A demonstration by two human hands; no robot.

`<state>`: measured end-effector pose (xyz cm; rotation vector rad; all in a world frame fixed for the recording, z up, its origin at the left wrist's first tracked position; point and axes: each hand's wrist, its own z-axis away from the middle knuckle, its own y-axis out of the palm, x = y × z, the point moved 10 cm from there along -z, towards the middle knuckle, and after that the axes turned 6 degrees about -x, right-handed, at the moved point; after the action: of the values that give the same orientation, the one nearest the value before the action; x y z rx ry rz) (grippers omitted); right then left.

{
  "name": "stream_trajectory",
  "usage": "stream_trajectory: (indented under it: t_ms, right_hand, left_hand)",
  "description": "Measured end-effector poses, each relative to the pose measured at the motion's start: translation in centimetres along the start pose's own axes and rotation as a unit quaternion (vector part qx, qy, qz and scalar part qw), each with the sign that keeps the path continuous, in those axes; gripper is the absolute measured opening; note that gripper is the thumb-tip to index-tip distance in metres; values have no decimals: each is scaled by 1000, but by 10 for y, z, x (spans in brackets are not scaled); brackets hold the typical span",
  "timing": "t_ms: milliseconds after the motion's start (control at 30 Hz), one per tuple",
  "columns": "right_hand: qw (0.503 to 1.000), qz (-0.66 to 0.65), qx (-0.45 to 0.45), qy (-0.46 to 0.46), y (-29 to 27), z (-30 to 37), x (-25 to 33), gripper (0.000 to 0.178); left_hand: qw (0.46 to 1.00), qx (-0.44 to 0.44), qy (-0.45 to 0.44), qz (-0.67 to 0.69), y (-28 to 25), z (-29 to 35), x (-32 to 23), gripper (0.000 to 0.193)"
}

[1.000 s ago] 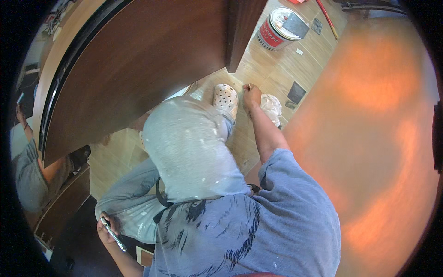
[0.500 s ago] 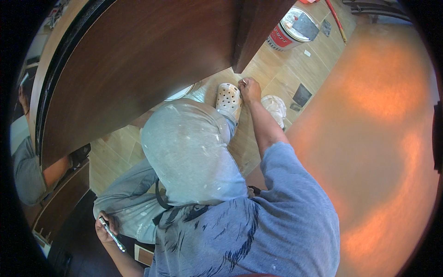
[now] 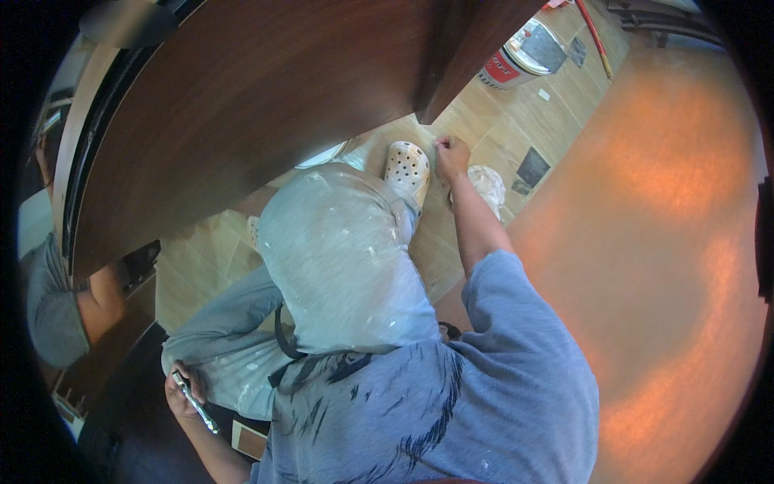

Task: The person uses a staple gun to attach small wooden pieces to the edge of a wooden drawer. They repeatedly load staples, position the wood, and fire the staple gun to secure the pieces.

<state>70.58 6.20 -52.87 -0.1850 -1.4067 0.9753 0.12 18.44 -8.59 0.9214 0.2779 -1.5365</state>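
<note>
My left hand [image 3: 182, 390] rests by my left knee, its fingers wrapped round a slim silver metal tool [image 3: 198, 406] that slants downward to the right. My right hand [image 3: 453, 157] reaches low over the floor, with thumb and fingers pinched together. What they hold, if anything, is too small to make out. Just left of that hand is my right foot in a white clog [image 3: 407, 171] with round holes. A crumpled white cloth [image 3: 487, 189] lies to the right of the hand. The corner of a dark brown wooden panel [image 3: 274, 113] stands beyond it.
A paint bucket [image 3: 516, 60] with a red label stands on the tiled floor at the far right. A red pole [image 3: 594, 36] lies behind it. An orange-brown surface [image 3: 645, 242] fills the right side. At the left edge shows a bent arm with a grey sleeve [image 3: 56, 306], possibly a reflection.
My right hand has shifted slightly to the right, and the small pale bit at its fingertips no longer shows. The left hand still grips the silver tool.
</note>
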Motion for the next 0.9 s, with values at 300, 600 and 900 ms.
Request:
stream_trajectory:
  t_ms: [300,600,900]
  right_hand:
    - [926,-289,-16,242,-98,48,-16,11]
    - [854,-493,167,7,-219,167,318,16]
    - [855,-385,325,-124,-206,293,459,15]
  left_hand:
    - [999,39,26,-22,26,-13,-6,46]
    - [987,8,142,-75,185,-60,-36,31]
    - [952,287,96,55,317,-51,-20,55]
